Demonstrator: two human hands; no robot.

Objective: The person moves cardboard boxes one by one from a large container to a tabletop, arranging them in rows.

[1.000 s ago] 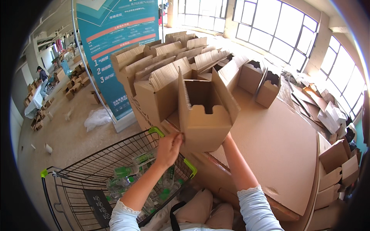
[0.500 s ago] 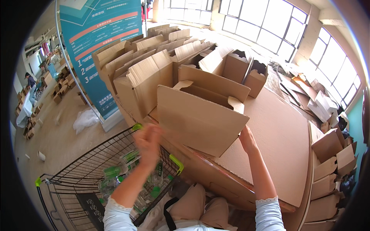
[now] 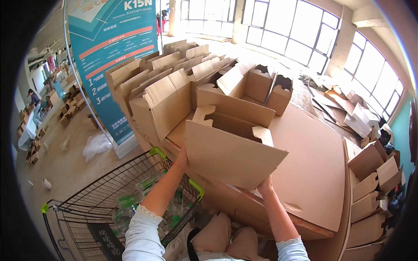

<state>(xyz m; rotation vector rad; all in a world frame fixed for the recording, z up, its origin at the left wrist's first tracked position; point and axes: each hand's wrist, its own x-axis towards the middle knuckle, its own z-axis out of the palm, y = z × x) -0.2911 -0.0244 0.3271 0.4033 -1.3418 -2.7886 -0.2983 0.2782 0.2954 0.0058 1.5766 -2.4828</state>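
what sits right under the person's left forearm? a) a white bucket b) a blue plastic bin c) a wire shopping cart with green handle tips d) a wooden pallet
c: the left hand grips the left edge of the open brown cardboard box, and that forearm crosses above the black wire shopping cart with green handle tips, which holds green-labelled packets.
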